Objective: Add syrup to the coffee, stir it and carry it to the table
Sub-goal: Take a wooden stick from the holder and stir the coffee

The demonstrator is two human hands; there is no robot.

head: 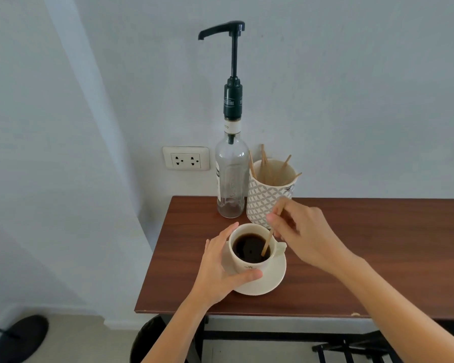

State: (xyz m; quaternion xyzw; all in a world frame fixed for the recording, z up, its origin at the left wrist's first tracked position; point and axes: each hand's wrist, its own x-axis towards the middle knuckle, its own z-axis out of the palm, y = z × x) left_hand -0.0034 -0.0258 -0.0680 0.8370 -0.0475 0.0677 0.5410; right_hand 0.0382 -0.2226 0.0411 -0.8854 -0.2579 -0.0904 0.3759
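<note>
Cream cup (pixel 249 260) of black coffee sits on its saucer (pixel 270 281) near the table's (pixel 378 258) left edge, with bare tabletop to the right. Left hand (pixel 220 268) wraps the cup; right hand (pixel 302 237) pinches a wooden stir stick (pixel 267 244), its tip in the coffee, top leaning far-right.

There is one view only, from the camera on my head, looking forward and steeply down over my forearms. It sits close above the near left corner of the tabletop (pixel 378 258), facing the wall (pixel 351 87) behind it. The wide lens bends the edges, taking in floor (pixel 89 341) at the bottom and my hands near the middle.
</note>
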